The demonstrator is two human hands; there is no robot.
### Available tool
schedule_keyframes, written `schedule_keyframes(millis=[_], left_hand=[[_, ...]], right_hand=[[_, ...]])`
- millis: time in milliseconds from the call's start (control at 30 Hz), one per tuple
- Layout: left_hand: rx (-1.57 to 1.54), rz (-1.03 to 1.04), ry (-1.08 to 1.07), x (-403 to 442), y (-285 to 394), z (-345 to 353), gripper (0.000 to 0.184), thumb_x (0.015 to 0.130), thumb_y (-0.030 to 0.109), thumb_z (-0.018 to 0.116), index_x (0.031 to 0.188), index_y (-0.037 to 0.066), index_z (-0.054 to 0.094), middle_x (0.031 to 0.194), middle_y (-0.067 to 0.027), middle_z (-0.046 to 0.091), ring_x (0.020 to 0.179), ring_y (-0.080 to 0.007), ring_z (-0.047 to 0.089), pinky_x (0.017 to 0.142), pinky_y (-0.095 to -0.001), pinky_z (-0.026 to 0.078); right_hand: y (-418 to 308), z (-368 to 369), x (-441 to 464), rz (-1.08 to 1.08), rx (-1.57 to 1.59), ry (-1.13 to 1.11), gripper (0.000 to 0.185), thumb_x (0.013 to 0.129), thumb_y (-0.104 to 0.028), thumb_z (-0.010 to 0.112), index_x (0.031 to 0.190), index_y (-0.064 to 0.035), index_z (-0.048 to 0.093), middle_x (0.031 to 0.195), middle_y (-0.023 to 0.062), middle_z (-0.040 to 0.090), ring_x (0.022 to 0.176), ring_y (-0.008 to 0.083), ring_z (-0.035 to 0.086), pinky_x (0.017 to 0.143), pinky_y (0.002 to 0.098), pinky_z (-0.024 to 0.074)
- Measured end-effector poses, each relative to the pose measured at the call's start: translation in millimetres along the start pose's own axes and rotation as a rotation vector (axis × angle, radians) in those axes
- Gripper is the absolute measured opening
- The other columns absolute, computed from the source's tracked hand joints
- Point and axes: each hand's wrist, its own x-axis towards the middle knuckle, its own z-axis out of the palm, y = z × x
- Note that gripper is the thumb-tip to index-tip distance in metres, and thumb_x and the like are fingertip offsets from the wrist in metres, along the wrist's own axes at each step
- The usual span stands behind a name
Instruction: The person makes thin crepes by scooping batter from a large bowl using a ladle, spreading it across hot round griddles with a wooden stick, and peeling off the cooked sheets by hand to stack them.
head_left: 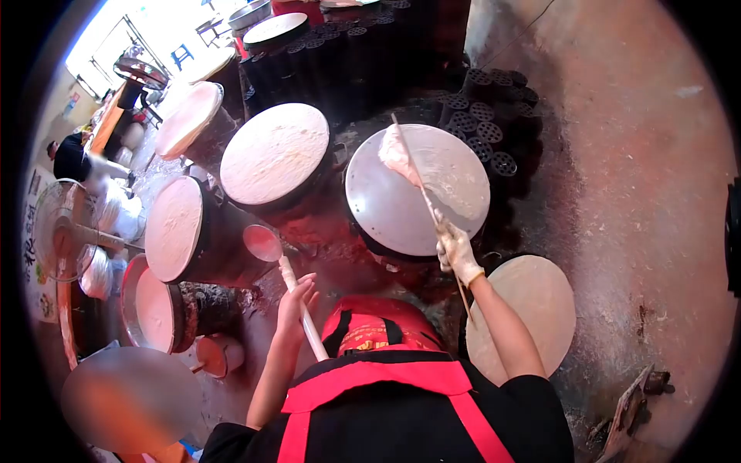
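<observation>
My right hand [457, 251], in a pale glove, is closed around a long thin stick [430, 202]. The stick slants over a round flat griddle [378, 212]. A lump of whitish batter or dough [397, 154] clings along its far part. A thin pale layer [467, 181] covers the griddle's right side; the left is bare, shiny metal. Lower left, my left hand [292, 309] holds a ladle [263, 243] by its long pale handle, some fingers stretched out. The ladle's bowl hangs between the griddles, apart from them.
More round griddles bear pale sheets, such as one [275, 154] at centre left and another [519, 316] by my right forearm. A bucket [218, 355] stands lower left near a blurred person. Perforated black briquettes [482, 123] are stacked behind. A fan [65, 231] stands at far left.
</observation>
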Motion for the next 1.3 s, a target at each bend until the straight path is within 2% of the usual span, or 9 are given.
schedule_keyframes(millis=[167, 300, 467, 600, 767, 900, 1033, 1167, 1300], left_hand=[[-0.085, -0.042, 0.026, -5, -14, 14, 0.027, 0.089, 0.016, 0.056, 0.114, 0.006, 0.059, 0.101, 0.0005, 0.054, 0.092, -0.008, 0.054, 0.078, -0.0208, 0.05], [-0.095, -0.031, 0.016, -13, -4, 14, 0.03, 0.09, 0.016, 0.056, 0.117, 0.002, 0.055, 0.107, -0.0028, 0.056, 0.102, -0.0105, 0.054, 0.082, -0.0227, 0.05], [-0.039, 0.007, 0.096, -22, 2, 22, 0.033, 0.089, 0.015, 0.057, 0.118, 0.0, 0.054, 0.115, -0.0045, 0.056, 0.105, -0.0123, 0.054, 0.087, -0.0253, 0.048], [-0.024, -0.059, 0.133, -30, -5, 19, 0.033, 0.089, 0.016, 0.058, 0.119, 0.002, 0.055, 0.114, -0.003, 0.055, 0.104, -0.0113, 0.054, 0.087, -0.0248, 0.048], [-0.031, -0.112, 0.154, -39, -15, 7, 0.032, 0.088, 0.017, 0.059, 0.118, 0.006, 0.058, 0.111, -0.0012, 0.053, 0.102, -0.0092, 0.052, 0.084, -0.0238, 0.049], [0.017, -0.089, 0.17, -45, 0, 15, 0.031, 0.087, 0.016, 0.059, 0.117, 0.006, 0.058, 0.111, 0.0003, 0.053, 0.103, -0.0085, 0.052, 0.085, -0.0243, 0.049], [0.067, -0.114, 0.097, -24, 7, 8, 0.031, 0.087, 0.015, 0.059, 0.117, 0.007, 0.059, 0.113, 0.0004, 0.053, 0.108, -0.0083, 0.048, 0.088, -0.0261, 0.048], [0.215, -0.158, -0.018, -3, 23, 12, 0.031, 0.086, 0.017, 0.059, 0.116, 0.01, 0.06, 0.114, 0.002, 0.053, 0.104, -0.0077, 0.048, 0.087, -0.0265, 0.046], [0.385, -0.129, -0.162, 12, 51, 12, 0.028, 0.087, 0.017, 0.059, 0.114, 0.009, 0.06, 0.112, 0.003, 0.056, 0.101, -0.0063, 0.049, 0.086, -0.0241, 0.042]], right_hand=[[0, -58, -42, 0.049, -0.003, -0.115, 0.038, 0.093, -0.04, 0.053, 0.127, -0.0225, 0.055, 0.053, -0.0065, 0.037, 0.033, 0.0054, 0.03, 0.03, 0.0221, 0.0234], [18, -75, 38, -0.176, 0.05, 0.231, 0.038, 0.09, -0.047, 0.054, 0.104, -0.0124, 0.061, 0.049, -0.0062, 0.035, 0.032, 0.0057, 0.032, 0.028, 0.0249, 0.0235], [-13, -22, 37, -0.064, -0.133, -0.127, 0.033, 0.091, -0.04, 0.057, 0.112, -0.0151, 0.061, 0.052, -0.0078, 0.035, 0.034, 0.0039, 0.031, 0.031, 0.0227, 0.0243], [-24, -56, -1, 0.035, -0.167, -0.312, 0.035, 0.094, -0.029, 0.054, 0.127, -0.021, 0.056, 0.053, -0.0092, 0.034, 0.035, 0.003, 0.026, 0.031, 0.0214, 0.021], [-34, -76, 55, 0.0, -0.106, -0.027, 0.037, 0.093, -0.033, 0.055, 0.128, -0.0196, 0.054, 0.051, -0.0078, 0.034, 0.035, 0.0035, 0.029, 0.031, 0.0219, 0.0224], [-25, -55, 38, 0.015, -0.184, -0.266, 0.037, 0.093, -0.038, 0.054, 0.125, -0.0203, 0.056, 0.052, -0.0082, 0.033, 0.035, 0.0036, 0.028, 0.031, 0.0213, 0.0221], [-4, -83, -33, 0.146, -0.087, -0.312, 0.04, 0.093, -0.036, 0.053, 0.131, -0.0217, 0.052, 0.054, -0.008, 0.035, 0.037, 0.0031, 0.027, 0.032, 0.0211, 0.0216], [25, -64, -48, -0.01, 0.105, 0.071, 0.042, 0.09, -0.038, 0.058, 0.128, -0.0198, 0.054, 0.053, -0.008, 0.036, 0.037, 0.003, 0.029, 0.032, 0.0213, 0.0226], [45, -25, -86, 0.05, 0.09, -0.038, 0.04, 0.091, -0.035, 0.059, 0.127, -0.0191, 0.054, 0.054, -0.0086, 0.038, 0.037, 0.0033, 0.03, 0.035, 0.0207, 0.0242]])
